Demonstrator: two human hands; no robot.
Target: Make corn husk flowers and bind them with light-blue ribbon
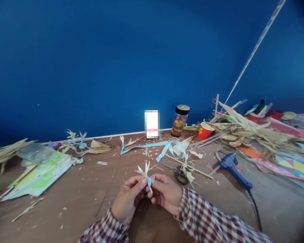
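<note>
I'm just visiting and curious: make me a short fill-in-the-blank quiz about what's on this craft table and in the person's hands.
1. Both hands, the left hand and the right hand, pinch a small husk flower bound with light ____ ribbon.
2. The glue gun lying right of the hands is ____ in colour.
3. The jar by the wall has a ____ lid.
4. The cup lying on its side beside the dried husks is ____.

Missing words: blue; blue; black; red

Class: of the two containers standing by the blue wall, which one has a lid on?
The clear jar with the black lid; the red paper cup beside it is open.
</note>
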